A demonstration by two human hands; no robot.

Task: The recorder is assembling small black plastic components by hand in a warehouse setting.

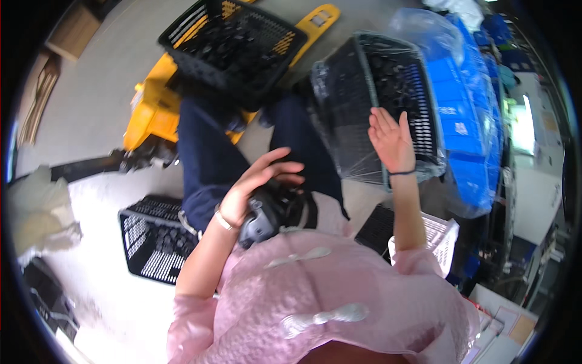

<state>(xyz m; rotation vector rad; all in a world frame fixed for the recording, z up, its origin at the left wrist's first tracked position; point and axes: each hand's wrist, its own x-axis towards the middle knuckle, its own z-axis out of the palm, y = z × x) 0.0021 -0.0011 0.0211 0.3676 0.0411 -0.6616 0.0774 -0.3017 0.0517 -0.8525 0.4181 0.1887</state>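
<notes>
My left hand (254,181) is over my lap, its fingers loosely stretched and apart. Just beneath it sits a black and grey rounded device (260,217) with a dark loop; its kind is unclear, and the hand partly covers it. Whether the palm touches it I cannot tell. To the right, my right hand (391,142) is raised with thumb and fingers outstretched, holding nothing. Behind that hand stands a large black crate (348,112) wrapped in clear plastic, with small dark pieces inside. The hand overlaps its rim in view; contact is unclear.
Ahead, a black slotted crate (242,79) of dark pieces rests on a yellow pallet jack (154,112). A smaller black basket (154,242) with similar pieces is at my left. Blue bins (458,112) under plastic are stacked at right. A white basket (439,233) stands near my right elbow.
</notes>
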